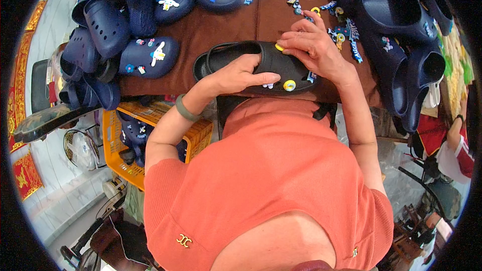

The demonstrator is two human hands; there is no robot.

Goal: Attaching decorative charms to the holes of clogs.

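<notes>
A black clog [285,65] lies on its side of the brown cloth nearest me, its toe toward the right. My left hand [236,74] grips it at the foot opening, fingers inside and thumb along the near side. Against the clog's far edge, my right hand [315,50] pinches a small yellow charm [279,47] between thumb and fingertips. A round yellow-and-white charm [289,86] sits on the clog's upper, beside a small white charm [268,86]. A blue-and-white charm [311,77] shows near the toe, partly under my right wrist.
Navy clogs with charms [149,57] crowd the table's left side, and plain navy clogs [391,10] fill the right. Loose charms [341,30] lie scattered on the brown cloth [201,32]. Below the table at left stands a yellow crate [201,138] with clogs inside. Another person's arm [456,133] shows far right.
</notes>
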